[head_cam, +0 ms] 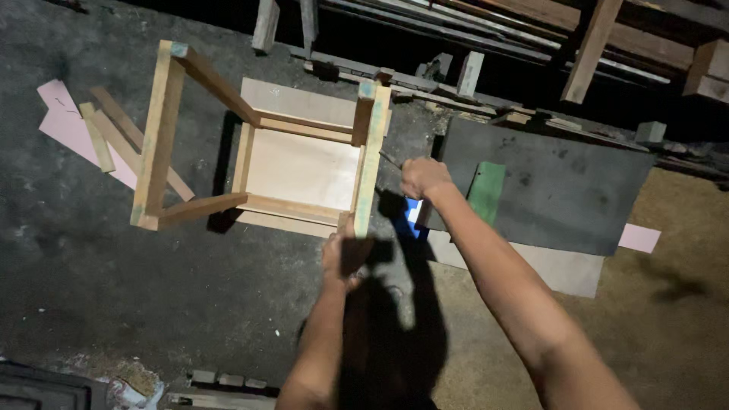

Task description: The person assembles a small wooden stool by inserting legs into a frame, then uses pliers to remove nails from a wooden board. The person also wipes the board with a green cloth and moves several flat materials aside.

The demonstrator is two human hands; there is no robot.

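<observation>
The left hand [343, 258] is clenched around the near leg of an upturned wooden stool [304, 163] standing on the dark floor [91, 273]. Just beyond, the right hand [424, 179] grasps a thin dark tool [389, 160] beside that leg. Farther right lies a dark board [562, 190].

One upturned wooden stool frame [258, 159], four legs, two bare hands, one dark grey board [554, 190] and one green wooden piece [487, 191] are counted

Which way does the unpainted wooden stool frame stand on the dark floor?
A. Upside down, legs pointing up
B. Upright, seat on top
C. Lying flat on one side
A: the wooden stool frame has its pale seat panel at the bottom, and its legs rise toward the camera.
</observation>
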